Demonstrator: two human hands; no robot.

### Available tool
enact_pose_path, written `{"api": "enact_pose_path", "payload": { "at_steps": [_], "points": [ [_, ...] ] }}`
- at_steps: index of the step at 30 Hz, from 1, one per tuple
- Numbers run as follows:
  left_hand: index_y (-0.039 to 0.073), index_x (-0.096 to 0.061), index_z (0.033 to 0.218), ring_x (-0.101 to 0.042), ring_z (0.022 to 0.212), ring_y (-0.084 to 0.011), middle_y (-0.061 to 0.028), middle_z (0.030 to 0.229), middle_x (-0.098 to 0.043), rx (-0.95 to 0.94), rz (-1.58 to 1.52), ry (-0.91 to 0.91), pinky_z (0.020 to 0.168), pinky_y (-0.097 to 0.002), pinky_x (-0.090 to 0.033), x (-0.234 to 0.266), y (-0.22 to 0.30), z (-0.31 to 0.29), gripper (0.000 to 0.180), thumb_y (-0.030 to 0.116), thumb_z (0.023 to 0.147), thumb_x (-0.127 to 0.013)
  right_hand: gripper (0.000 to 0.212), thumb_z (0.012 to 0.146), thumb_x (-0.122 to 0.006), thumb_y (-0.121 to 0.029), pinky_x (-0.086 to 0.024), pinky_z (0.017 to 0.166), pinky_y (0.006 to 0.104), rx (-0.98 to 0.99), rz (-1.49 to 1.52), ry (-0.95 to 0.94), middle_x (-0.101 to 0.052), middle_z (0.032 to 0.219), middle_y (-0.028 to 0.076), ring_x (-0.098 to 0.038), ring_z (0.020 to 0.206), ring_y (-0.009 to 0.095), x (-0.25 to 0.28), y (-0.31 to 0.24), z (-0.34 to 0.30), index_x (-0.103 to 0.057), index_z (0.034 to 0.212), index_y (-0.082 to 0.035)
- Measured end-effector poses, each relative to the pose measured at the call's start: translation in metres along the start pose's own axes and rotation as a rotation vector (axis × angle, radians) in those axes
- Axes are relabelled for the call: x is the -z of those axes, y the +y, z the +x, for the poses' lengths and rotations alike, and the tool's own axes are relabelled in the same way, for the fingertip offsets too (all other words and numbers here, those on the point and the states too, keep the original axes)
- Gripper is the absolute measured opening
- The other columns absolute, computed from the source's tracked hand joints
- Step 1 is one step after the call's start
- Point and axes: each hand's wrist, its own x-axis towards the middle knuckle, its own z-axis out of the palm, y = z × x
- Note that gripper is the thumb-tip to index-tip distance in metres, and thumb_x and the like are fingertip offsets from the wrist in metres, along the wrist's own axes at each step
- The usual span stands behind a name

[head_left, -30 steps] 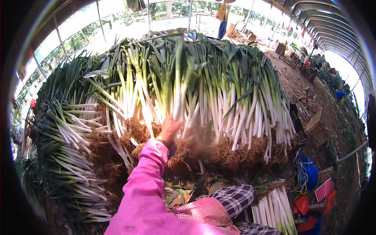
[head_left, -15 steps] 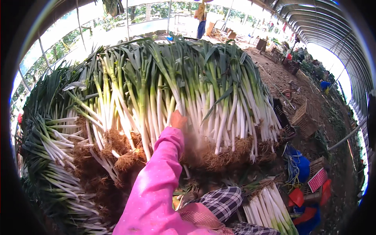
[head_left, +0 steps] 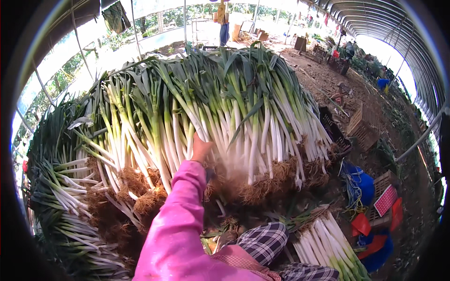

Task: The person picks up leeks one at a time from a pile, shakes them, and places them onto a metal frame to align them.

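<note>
The earth floor (head_left: 315,77) lay strewn with leaf scraps beside a knee in checked trousers (head_left: 265,239). Just right of that knee rested a bundle of leeks (head_left: 328,243), white ends upward in the view, roots trimmed. From the lower edge a pink sleeve (head_left: 180,210) reached up to the left hand (head_left: 201,149), whose grip was closed on the white shank of a leek (head_left: 187,112); the curled fingertips were hidden. That leek lay slanted against the front of the heap (head_left: 267,112), its leaves up and to the left. A second earlier it had stood almost upright, its top blurred, and the hand had appeared lower in the view. A pale haze hung just right of the hand, over the brown roots (head_left: 262,187); the whole view had also shifted with the head. On the left, more leeks (head_left: 65,187) lay sideways, roots inward. Beyond the heap's right end lay a blue bundle (head_left: 361,182) with cords and, farther off, a slatted crate (head_left: 364,126). Bare soil ran back under a hooped roof (head_left: 389,18), while thin posts (head_left: 185,28) stood against bright daylight and foliage.
</note>
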Motion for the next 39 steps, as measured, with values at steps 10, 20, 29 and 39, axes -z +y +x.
{"api": "enact_pose_path", "payload": {
  "at_steps": [10, 20, 29, 39],
  "points": [
    [-0.001, -0.049, 0.119, -0.061, 0.081, -0.0166, -0.0081, 0.091, -0.06, 0.226, -0.066, -0.714, 0.072, -0.0319, -0.052, 0.206, 0.22, -0.195, 0.053, 0.01, 0.07, -0.069, 0.033, 0.088, -0.061, -0.012, -0.051, 0.083, 0.029, 0.674, 1.475, -0.327, -0.066, 0.11, 0.011, -0.064, 0.092, 0.019, 0.107, -0.458, 0.053, -0.06, 0.118, 0.0],
    [0.001, -0.023, 0.147, -0.052, 0.11, -0.018, -0.0119, 0.124, -0.053, 0.281, 0.432, -1.212, 0.091, -0.0325, -0.046, 0.308, 0.357, -0.348, 0.089, 0.016, 0.075, -0.074, 0.091, 0.077, -0.05, -0.079, -0.041, 0.099, 0.0583, 0.267, 2.465, -1.996, -0.05, 0.13, 0.007, -0.051, 0.118, 0.031, 0.152, -0.641, -0.155, -0.036, 0.141, -0.017],
    [0.006, -0.025, 0.144, -0.061, 0.104, -0.039, -0.0234, 0.111, -0.061, -0.185, 1.011, -1.323, 0.086, -0.0464, -0.05, 0.27, 0.418, -0.371, 0.082, 0.019, 0.073, -0.065, 0.068, 0.091, -0.049, -0.056, -0.04, 0.106, 0.0486, 0.213, 3.177, -1.631, -0.049, 0.14, 0.013, -0.051, 0.123, 0.036, 0.205, -0.543, -0.061, -0.042, 0.143, -0.012],
    [0.008, -0.051, 0.131, -0.062, 0.095, -0.0369, -0.0173, 0.105, -0.064, -1.259, 0.397, -1.141, 0.083, -0.0459, -0.048, -0.008, 0.404, -0.347, 0.067, 0.004, 0.066, -0.067, 0.086, 0.086, -0.055, -0.06, -0.031, 0.11, 0.0601, 0.528, 2.608, 0.339, -0.038, 0.148, 0.016, -0.037, 0.136, 0.038, 0.208, -0.205, 0.051, -0.027, 0.15, -0.01]
  ]
}}
